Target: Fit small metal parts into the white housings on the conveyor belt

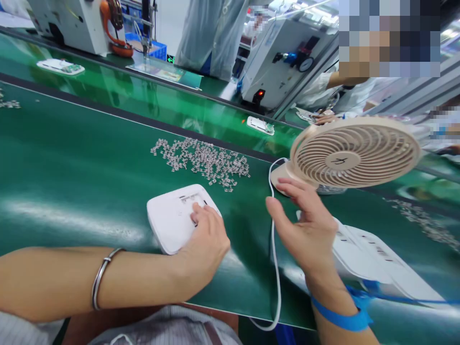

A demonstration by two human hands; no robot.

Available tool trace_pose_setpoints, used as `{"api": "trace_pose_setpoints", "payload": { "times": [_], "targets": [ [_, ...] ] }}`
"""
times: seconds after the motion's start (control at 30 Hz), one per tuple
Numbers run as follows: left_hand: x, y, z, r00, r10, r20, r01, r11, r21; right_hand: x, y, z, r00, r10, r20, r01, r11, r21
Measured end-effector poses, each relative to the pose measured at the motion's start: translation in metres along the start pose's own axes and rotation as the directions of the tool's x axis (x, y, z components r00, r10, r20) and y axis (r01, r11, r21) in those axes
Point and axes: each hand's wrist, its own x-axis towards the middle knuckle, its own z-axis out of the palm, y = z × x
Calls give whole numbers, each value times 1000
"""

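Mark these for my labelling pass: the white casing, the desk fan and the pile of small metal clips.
white casing [168, 220], head view, bare top face.
desk fan [354, 152], head view, front grille.
pile of small metal clips [204, 160], head view, middle of heap.

Casing [172, 220] lies on the mat [72, 182], clips [204, 160] behind it, fan [354, 153] to its right.

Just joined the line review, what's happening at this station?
A person at a green bench presses the left hand on a white plastic casing. The right hand is raised, open and empty, beside a beige desk fan. A pile of small metal clips lies behind the casing; more white casings sit at right.
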Motion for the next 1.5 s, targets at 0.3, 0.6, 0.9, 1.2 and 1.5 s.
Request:
{"api": "trace_pose_setpoints", "payload": {
  "times": [0.3,0.6,0.9,1.2,1.5],
  "targets": [
    [-1,-1,3,999,-39,23,37,995,89,-36,28,-34,983,171,-64,-181,958,-221],
    [-26,14,-18,971,109,-211,-129,988,-86,-19,-23,22,816,293,499,-443,871,214],
    [-24,12,-16,965,85,-247,-118,986,-121,-21,-23,35,811,256,526,-476,812,338],
    [-27,13,-18,978,103,-182,-132,979,-157,-22,-27,32,830,211,516,-395,876,276],
    [6,-32,-2,932,148,332,-69,968,-240,-37,24,-35,993,100,-57,-115,882,-456]
  ]
}}
